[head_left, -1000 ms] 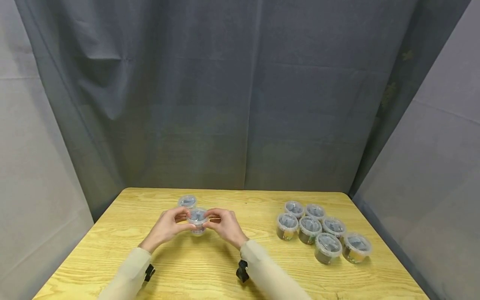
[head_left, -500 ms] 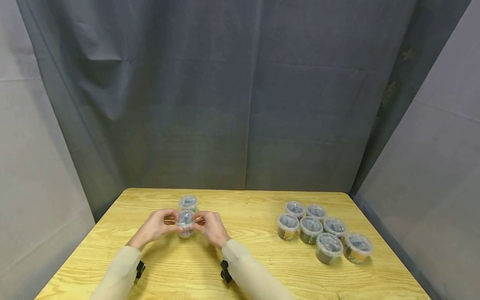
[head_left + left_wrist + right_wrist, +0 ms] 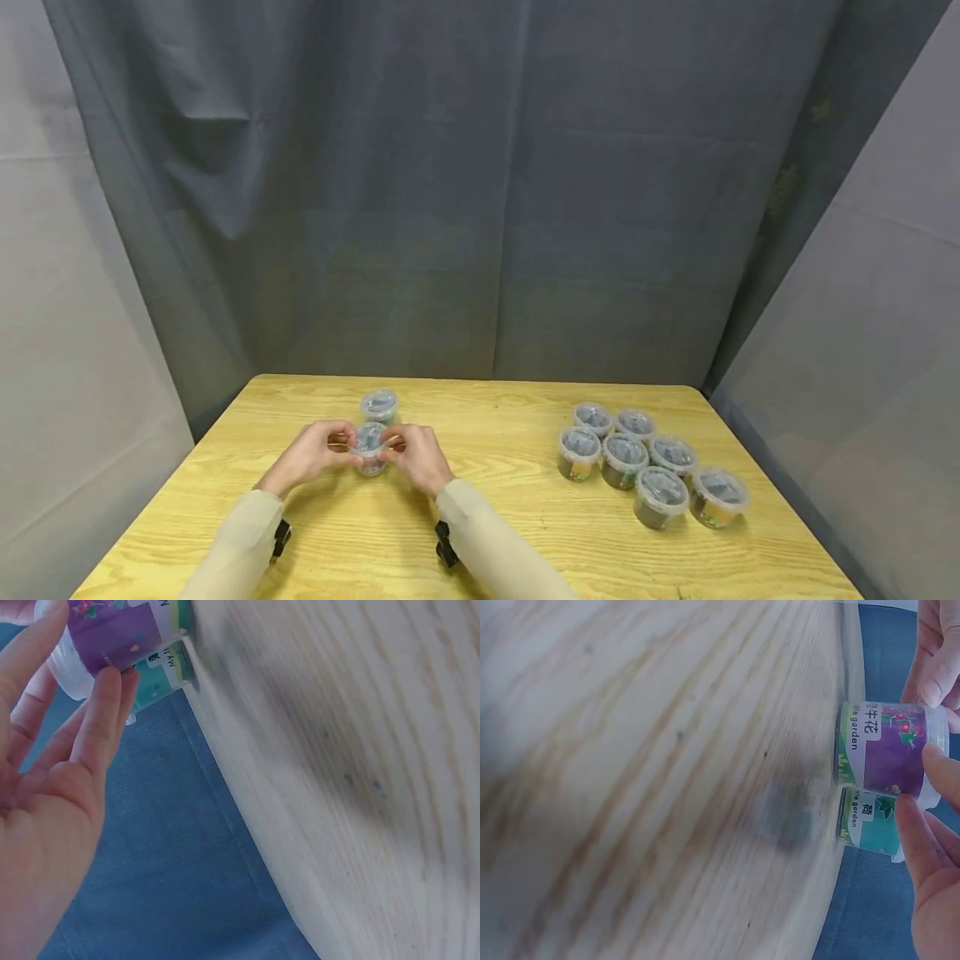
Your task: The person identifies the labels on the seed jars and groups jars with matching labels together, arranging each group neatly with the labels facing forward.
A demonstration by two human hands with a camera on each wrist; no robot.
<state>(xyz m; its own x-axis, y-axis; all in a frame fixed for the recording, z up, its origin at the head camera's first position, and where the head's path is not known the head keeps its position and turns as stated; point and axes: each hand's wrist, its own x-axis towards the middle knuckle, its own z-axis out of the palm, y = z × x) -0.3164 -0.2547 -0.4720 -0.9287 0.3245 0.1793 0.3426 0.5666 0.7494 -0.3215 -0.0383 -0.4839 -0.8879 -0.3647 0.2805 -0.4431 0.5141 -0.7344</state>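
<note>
A small lidded plastic tub with a purple label point(image 3: 892, 750) stands upright on the table, towards the left in the head view. My left hand point(image 3: 311, 457) pinches its lid rim from the left, and my right hand point(image 3: 422, 457) does so from the right. Directly behind it, close or touching, sits a second lidded tub with a green label point(image 3: 871, 821). In the left wrist view, the fingers point(image 3: 97, 724) lie along the side of the purple-labelled tub, whose top is partly cut off by the frame.
Several more lidded tubs point(image 3: 625, 461) stand in a loose cluster on the right side of the wooden table point(image 3: 517, 517). A dark grey curtain point(image 3: 390, 208) hangs behind the table's far edge, with pale cloth walls point(image 3: 862, 375) at both sides.
Both hands have carried the purple-labelled tub left, to just in front of the green-labelled tub. During the last half second they have barely moved.
</note>
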